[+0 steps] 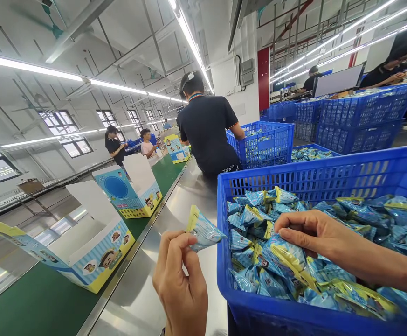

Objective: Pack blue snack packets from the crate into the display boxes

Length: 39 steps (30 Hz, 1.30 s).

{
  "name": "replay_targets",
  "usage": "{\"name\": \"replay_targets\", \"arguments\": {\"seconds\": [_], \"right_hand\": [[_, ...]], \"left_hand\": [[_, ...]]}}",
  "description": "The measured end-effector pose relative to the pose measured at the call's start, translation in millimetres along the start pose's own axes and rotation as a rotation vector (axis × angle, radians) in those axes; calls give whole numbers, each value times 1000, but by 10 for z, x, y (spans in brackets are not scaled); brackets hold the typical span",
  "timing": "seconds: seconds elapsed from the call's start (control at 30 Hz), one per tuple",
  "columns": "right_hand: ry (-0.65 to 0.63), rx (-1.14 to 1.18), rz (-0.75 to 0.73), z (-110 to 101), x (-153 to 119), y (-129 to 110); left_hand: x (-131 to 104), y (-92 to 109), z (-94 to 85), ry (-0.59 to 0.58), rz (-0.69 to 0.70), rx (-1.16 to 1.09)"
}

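Left hand: the person's left hand (pixel 182 284) is above the tabletop (pixel 136 291), its grip pinching a raised packet (pixel 206 232) between thumb and fingertips.
Raised packet: pointed, blue with a yellow end, held clear of the tabletop near its right edge, just beside the basket's left wall.
Right hand: the right hand (pixel 320 233) reaches in over the blue basket (pixel 276 322), its grip pinching the upper end of a second packet (pixel 289 261).
Second packet: inside the basket, over the loose packets (pixel 254 214), toward the basket's near left corner.
Blue basket: slatted, standing along the tabletop's right edge; what bears it cannot be told. Blue-and-yellow packets spread across it.
Green belt: the green belt (pixel 49 303) runs along the tabletop's left edge, beyond a metal rail.
Cartons: the nearest carton (pixel 108 254) stands open at the belt's right edge; a middle carton (pixel 142 198), also with raised flaps, is farther along, and a far carton (pixel 177 149) stands well beyond both.
Co-worker: a person in a black shirt (pixel 208 130) sits past the tabletop's far end, back turned, one arm at another basket (pixel 283 140).
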State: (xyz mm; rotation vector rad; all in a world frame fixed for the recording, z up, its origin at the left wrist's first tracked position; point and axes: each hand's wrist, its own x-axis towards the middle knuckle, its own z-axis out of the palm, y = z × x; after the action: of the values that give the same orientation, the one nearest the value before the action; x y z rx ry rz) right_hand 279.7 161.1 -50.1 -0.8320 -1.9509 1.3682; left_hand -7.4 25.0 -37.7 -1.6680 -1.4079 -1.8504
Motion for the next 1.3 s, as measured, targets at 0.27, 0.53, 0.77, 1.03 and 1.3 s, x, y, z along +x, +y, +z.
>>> {"name": "replay_targets", "arguments": {"seconds": [0.27,0.53,0.77,1.03,1.3], "right_hand": [[10,13,-47,17,-11,-60],[18,49,-23,141,-109,-258],[-60,-34,-113,171,-143,-238],[31,-70,-124,57,-32,-173],[-206,-732,-12,-159,113,204]], "left_hand": [[10,106,120,-176,140,69],[-132,224,165,-426,140,138],[-260,170,236,-507,154,133],[-36,173,155,-213,76,5],[125,69,-74,122,-82,-182]]}}
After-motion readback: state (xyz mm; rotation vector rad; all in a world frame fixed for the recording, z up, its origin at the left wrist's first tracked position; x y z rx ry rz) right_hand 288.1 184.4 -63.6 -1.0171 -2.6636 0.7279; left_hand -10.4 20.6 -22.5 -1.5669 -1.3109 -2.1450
